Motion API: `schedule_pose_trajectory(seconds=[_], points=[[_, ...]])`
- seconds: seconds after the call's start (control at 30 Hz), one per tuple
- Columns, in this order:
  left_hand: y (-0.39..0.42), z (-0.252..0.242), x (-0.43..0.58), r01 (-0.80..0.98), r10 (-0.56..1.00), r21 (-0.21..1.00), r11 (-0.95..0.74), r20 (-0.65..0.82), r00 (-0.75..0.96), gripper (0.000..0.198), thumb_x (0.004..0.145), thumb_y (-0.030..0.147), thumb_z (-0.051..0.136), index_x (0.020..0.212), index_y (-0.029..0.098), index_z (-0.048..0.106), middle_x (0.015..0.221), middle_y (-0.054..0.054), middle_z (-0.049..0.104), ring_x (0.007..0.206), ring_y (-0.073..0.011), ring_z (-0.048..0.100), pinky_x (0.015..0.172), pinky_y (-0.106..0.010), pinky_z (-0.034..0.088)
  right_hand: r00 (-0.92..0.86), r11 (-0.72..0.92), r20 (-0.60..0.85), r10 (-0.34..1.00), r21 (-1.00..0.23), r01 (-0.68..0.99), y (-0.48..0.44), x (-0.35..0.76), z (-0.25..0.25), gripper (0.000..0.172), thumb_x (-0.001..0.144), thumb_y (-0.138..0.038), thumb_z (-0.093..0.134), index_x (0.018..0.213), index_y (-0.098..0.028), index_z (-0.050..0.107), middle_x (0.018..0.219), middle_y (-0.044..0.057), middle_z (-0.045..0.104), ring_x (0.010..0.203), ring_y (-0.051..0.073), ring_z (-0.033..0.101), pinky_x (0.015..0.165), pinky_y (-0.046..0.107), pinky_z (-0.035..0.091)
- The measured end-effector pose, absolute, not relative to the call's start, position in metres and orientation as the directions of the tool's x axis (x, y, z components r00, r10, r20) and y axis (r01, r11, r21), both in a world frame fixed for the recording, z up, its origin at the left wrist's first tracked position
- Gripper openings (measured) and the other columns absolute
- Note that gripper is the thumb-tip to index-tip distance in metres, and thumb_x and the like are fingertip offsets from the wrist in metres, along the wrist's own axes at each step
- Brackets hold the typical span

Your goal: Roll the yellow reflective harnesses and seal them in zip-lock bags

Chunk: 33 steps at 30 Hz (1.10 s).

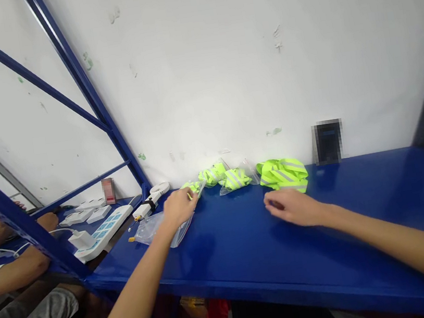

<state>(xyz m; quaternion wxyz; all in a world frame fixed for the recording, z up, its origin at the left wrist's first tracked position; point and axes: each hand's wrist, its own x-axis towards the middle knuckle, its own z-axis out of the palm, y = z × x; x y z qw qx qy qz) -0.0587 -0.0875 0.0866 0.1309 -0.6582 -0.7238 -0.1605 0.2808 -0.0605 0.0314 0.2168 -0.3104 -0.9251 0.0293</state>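
Observation:
My left hand [181, 206] is closed in a pinch at the edge of a small clear plastic bag [201, 188] with neon yellow-green material in it. Under my left wrist lies a larger clear zip bag [148, 228], flat on the blue table. My right hand [292, 207] hovers over the table, fingers loosely curved and thumb apart, with nothing visible in it. Just behind it sits a loose heap of neon reflective strap [283, 172] with grey stripes. Between the hands, near the wall, are bundled reflective straps [236, 178] in clear bags, beside another bundle [213, 173].
A white handheld fan [159, 189] lies left of the bags. A power strip [106, 232] with a plugged-in charger [81, 240] is beyond the blue frame post [27, 222]. A dark blurred object [327, 143] leans on the wall. Another person's arm [22, 267] rests at the left.

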Motion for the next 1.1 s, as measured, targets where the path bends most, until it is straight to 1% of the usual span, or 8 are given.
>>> schedule_pose_trajectory(seconds=[0.17,0.37,0.47,0.57,0.63,0.73,0.97,1.1], points=[[-0.033,0.070,-0.027,0.969,0.945,-0.165,0.183,0.300,-0.127,0.033,0.081,0.041,0.056,0.091,0.013,0.070,0.096,-0.019,0.070,0.092,-0.0326,0.066,0.076,-0.037,0.047,-0.816,0.882,0.372,0.442,-0.013,0.472,-0.075,0.254,0.013,0.021,0.096,-0.033,0.047,0.090,-0.021,0.062,0.090,0.006,0.065,0.074,0.019,0.058,0.073,0.034,0.035],[-0.021,0.089,-0.035,0.969,0.925,-0.144,0.201,0.355,-0.139,0.031,0.088,0.027,0.042,0.095,0.013,0.069,0.099,-0.019,0.069,0.091,-0.0299,0.066,0.073,-0.034,0.044,-0.667,0.872,0.577,0.472,-0.192,0.451,-0.073,0.267,0.011,0.015,0.090,-0.032,0.057,0.083,-0.020,0.063,0.067,0.000,0.057,0.065,0.016,0.052,0.069,0.033,0.032],[-0.041,0.100,-0.027,0.983,0.839,0.031,0.183,0.517,-0.172,0.035,0.092,0.031,0.035,0.090,0.016,0.066,0.084,-0.011,0.068,0.079,-0.0239,0.063,0.064,-0.030,0.039,-0.619,0.900,0.665,0.418,-0.213,0.380,-0.071,0.272,0.014,0.014,0.080,-0.031,0.064,0.090,-0.020,0.063,0.071,0.001,0.058,0.068,0.018,0.052,0.070,0.035,0.034],[-0.069,0.090,0.001,0.949,0.791,0.274,-0.159,0.610,-0.043,0.036,0.094,0.037,0.037,0.076,0.017,0.061,0.064,-0.002,0.060,0.060,-0.0145,0.054,0.057,-0.025,0.034,-0.537,0.886,0.704,0.464,-0.360,0.294,-0.074,0.269,0.019,0.016,0.085,-0.033,0.058,0.094,-0.020,0.061,0.074,0.002,0.057,0.069,0.018,0.052,0.069,0.034,0.037],[-0.082,0.074,0.028,0.839,0.805,0.332,-0.430,0.562,0.190,0.037,0.094,0.041,0.040,0.071,0.017,0.059,0.058,0.002,0.056,0.055,-0.0114,0.048,0.057,-0.024,0.033,-0.481,0.810,0.662,0.575,-0.545,0.217,-0.075,0.264,0.019,0.017,0.091,-0.034,0.050,0.092,-0.020,0.059,0.077,0.002,0.058,0.071,0.018,0.053,0.069,0.032,0.040],[-0.088,0.045,0.069,0.720,0.717,0.246,-0.649,0.514,0.470,0.037,0.093,0.037,0.046,0.064,0.018,0.055,0.052,0.003,0.049,0.056,-0.0111,0.045,0.064,-0.027,0.035,-0.419,0.630,0.539,0.731,-0.768,0.112,-0.069,0.258,0.013,0.028,0.094,-0.041,0.044,0.080,-0.020,0.055,0.075,0.001,0.056,0.071,0.017,0.053,0.069,0.030,0.042],[-0.079,0.013,0.094,0.748,0.695,0.194,-0.635,0.568,0.442,0.032,0.096,0.030,0.041,0.070,0.019,0.055,0.065,-0.001,0.057,0.069,-0.0164,0.047,0.072,-0.034,0.031,-0.388,0.221,0.234,0.891,-0.972,-0.078,-0.047,0.259,-0.004,0.035,0.082,-0.052,0.058,0.069,-0.019,0.055,0.070,0.000,0.057,0.072,0.018,0.058,0.075,0.033,0.049],[-0.080,0.008,0.086,0.770,0.663,0.141,-0.622,0.617,0.423,0.032,0.097,0.031,0.040,0.072,0.019,0.056,0.066,-0.001,0.058,0.069,-0.0162,0.047,0.070,-0.033,0.031,-0.475,0.311,0.274,0.836,-0.950,-0.001,-0.047,0.259,-0.004,0.034,0.085,-0.050,0.055,0.075,-0.018,0.059,0.075,0.001,0.058,0.077,0.019,0.058,0.080,0.034,0.047]])
